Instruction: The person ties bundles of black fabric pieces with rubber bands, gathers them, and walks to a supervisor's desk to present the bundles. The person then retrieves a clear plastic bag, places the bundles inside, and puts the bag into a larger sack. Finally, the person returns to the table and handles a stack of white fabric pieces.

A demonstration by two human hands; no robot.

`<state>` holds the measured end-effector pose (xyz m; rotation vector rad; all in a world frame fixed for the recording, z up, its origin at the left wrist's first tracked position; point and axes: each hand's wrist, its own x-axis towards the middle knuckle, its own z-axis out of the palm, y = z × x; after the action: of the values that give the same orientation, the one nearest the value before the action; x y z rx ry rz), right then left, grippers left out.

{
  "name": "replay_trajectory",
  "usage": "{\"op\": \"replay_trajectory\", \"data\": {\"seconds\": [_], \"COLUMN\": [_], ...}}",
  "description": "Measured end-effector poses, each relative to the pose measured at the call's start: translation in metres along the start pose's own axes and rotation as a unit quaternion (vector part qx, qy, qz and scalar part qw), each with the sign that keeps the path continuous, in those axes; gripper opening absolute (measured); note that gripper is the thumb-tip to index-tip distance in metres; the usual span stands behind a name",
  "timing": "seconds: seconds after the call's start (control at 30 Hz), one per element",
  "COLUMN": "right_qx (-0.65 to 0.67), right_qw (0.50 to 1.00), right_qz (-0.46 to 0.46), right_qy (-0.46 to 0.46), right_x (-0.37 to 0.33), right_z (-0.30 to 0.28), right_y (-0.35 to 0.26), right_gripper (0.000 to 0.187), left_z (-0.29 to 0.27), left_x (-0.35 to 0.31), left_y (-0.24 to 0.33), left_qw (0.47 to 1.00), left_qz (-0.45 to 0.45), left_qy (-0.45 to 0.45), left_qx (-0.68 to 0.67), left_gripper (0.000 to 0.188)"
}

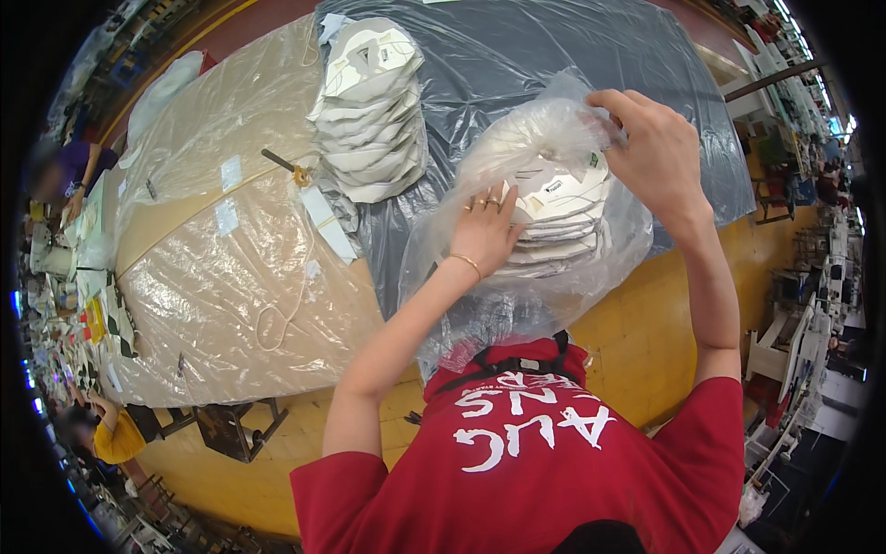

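A stack of white sewn fabric pieces (563, 198) with small labels lies inside a large clear plastic bag (609, 263) at the near edge of the table. My left hand (486, 226) rests flat on the bag's left side over the stack, fingers stretched out. At the far right of the bag, my right hand (651, 148) pinches the film between thumb and fingers. Further left stands a second, taller row of similar white pieces (369, 120), overlapping one another. What exact kind of article these pieces are, I cannot tell.
Dark plastic sheeting (471, 65) covers the right of the table, brown board under clear film (212, 295) the left. A dark-bladed tool (279, 161) and white strips (328, 222) lie between. Other people (118, 434) are at the far left; machines line the right.
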<state>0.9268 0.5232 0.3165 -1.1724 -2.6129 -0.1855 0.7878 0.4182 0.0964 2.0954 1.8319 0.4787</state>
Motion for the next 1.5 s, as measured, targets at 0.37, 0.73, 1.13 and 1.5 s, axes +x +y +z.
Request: {"op": "replay_trajectory", "data": {"seconds": [0.37, 0.73, 1.13, 1.5], "right_qx": [0.019, 0.052, 0.256, 0.379], "right_qw": [1.000, 0.997, 0.870, 0.842], "right_qz": [-0.004, -0.050, -0.299, 0.069], "right_qy": [-0.019, -0.032, -0.297, -0.377], "right_x": [0.007, 0.040, 0.124, 0.255], "right_z": [0.006, 0.030, 0.052, 0.239], "right_y": [-0.006, -0.003, 0.014, -0.024], "right_gripper": [0.042, 0.042, 0.068, 0.082], "left_z": [0.009, 0.006, -0.042, -0.158], "left_x": [-0.010, -0.011, -0.032, -0.015], "left_y": [0.000, 0.001, 0.004, -0.127], "left_qw": [0.998, 1.000, 0.967, 0.848], "left_qz": [0.005, -0.016, 0.038, -0.244], "left_qy": [0.056, 0.025, 0.036, 0.370], "left_qx": [0.036, 0.008, -0.249, -0.291], "left_gripper": [0.060, 0.060, 0.034, 0.019]}}
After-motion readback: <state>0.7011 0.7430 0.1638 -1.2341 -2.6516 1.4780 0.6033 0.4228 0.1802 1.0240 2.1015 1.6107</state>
